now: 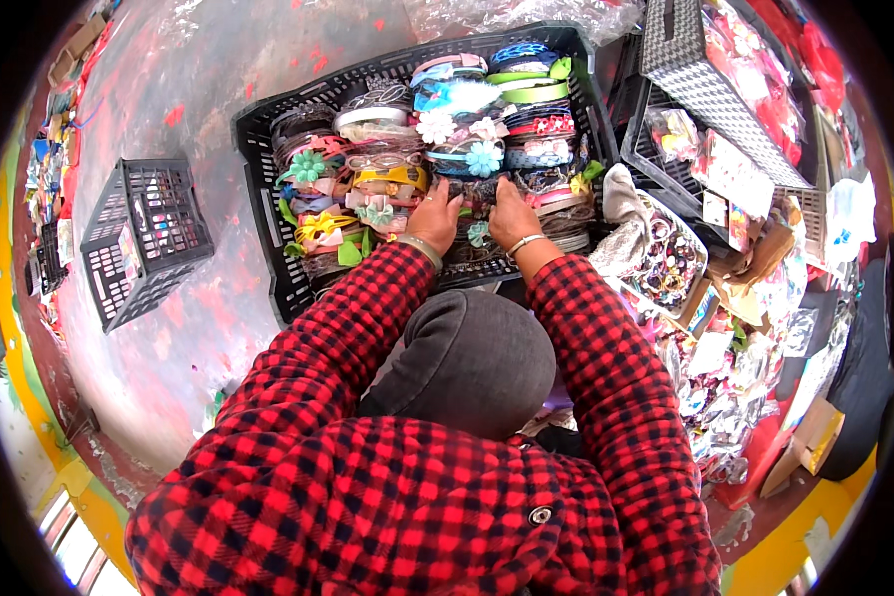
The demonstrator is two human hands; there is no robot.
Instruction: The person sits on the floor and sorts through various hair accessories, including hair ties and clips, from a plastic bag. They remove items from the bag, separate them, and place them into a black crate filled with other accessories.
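A long black plastic crate (253, 189) lies before me, packed with rows of hair headbands. Some carry flowers, such as a mint green flower (308, 166), a blue flower (484, 159) and a yellow bow (323, 226). My left hand (433, 219) and my right hand (513, 215) reach into the near middle of the crate, a short gap apart. Between them sits a bundle of dark headbands (477, 196), and the fingers of both hands are closed on its two sides. My fingertips are partly hidden among the bands.
Left of the crate, a smaller black basket (149, 238) stands on the reddish-stained pale floor (169, 60). On the right are a grey woven-look basket (705, 89), a white tub (700, 253) of small trinkets, a grey cloth (626, 204), and heaped clear-wrapped packets (710, 397).
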